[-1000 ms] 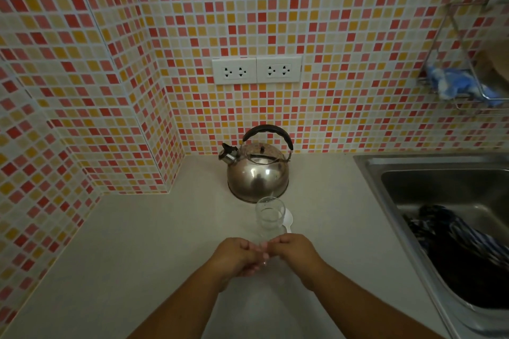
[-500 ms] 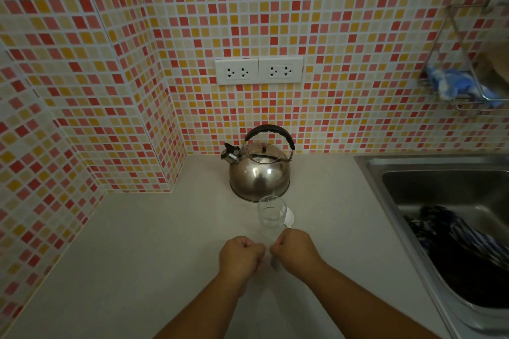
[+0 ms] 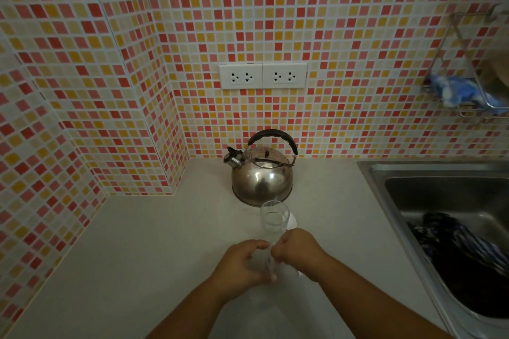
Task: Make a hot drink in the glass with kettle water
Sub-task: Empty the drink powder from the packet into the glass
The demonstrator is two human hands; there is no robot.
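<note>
A steel kettle [image 3: 261, 179] with a black handle stands on the counter against the tiled wall. Just in front of it is a clear empty glass [image 3: 274, 219], upright. My left hand [image 3: 242, 264] and my right hand [image 3: 297, 252] meet right in front of the glass, fingers pinched on a small pale packet [image 3: 268, 263] between them. The packet is blurred and mostly hidden by my fingers. A white spoon-like thing [image 3: 292, 221] lies beside the glass, partly under my right hand.
A steel sink [image 3: 385, 173] on the right holds dark striped cloth [image 3: 462, 250]. A wire rack [image 3: 468, 107] with a blue cloth hangs on the right wall. Two sockets [image 3: 263, 76] sit above the kettle. A tiled corner juts out at left.
My two hands have stayed together in front of the glass, shifting slightly while working at the packet. Kettle and glass have not moved.
</note>
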